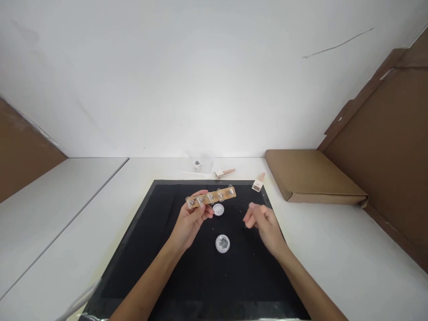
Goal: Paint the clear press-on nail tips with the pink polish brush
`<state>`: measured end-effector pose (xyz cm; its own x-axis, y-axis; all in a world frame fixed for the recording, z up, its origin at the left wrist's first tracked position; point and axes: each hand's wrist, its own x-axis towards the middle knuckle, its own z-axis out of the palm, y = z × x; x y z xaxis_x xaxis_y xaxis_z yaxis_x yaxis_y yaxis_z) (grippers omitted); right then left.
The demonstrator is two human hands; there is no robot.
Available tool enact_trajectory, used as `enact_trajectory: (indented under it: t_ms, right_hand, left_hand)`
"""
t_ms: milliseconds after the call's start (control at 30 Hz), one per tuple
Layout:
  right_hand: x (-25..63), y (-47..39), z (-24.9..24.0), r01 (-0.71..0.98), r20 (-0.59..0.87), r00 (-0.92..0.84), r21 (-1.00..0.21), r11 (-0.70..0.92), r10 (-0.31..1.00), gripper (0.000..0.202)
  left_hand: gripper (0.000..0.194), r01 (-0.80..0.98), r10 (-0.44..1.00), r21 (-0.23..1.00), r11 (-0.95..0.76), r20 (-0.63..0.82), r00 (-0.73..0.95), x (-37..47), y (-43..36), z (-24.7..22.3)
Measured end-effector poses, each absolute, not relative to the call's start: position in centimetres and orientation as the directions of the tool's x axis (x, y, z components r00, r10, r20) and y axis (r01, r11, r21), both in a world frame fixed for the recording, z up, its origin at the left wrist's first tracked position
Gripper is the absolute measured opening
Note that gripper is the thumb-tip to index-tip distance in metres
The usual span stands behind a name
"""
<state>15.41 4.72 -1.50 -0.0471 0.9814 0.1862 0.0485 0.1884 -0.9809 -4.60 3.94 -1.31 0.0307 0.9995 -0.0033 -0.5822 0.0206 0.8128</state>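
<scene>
Clear-domed strip (pixel 211 197): left hand (pixel 191 219) is gripping it.
Right hand (pixel 265 224) is hovering near the mat's (pixel 200 281) right edge, closed; contents, I can't tell.

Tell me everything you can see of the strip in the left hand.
The strip is narrow, straight and orange-tan, with five clear, plastic-looking domes in a row; what they hold is too small to tell. The left hand grips it near its left end, thumb in front, above the black mat. It slants, right end higher in the picture.
</scene>
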Motion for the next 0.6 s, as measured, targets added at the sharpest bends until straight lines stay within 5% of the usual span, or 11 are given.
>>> enact_trajectory:
  t_ms: [133, 333, 600]
  right_hand:
    - [14.4, 3.8, -1.8, 0.178, 0.254, -0.353, -0.927, 0.331, 0.900, 0.053]
    - [14.1, 3.5, -2.3, 0.322, 0.260, -0.493, -0.832, 0.452, 0.830, 0.042]
    - [13.6, 3.1, -2.1, 0.491, 0.365, -0.639, -0.484, 0.725, 0.676, 0.031]
  left_hand:
    - [0.037, -0.590, 1.000, 0.807, 0.016, 0.000, 0.027, -4.6, 4.1, -1.5]
    - [0.037, -0.602, 0.999, 0.798, 0.032, -0.014, 0.035, -4.3, 4.0, -1.1]
    - [0.036, -0.598, 0.999, 0.800, 0.041, -0.012, 0.052, -4.1, 3.9, -0.7]
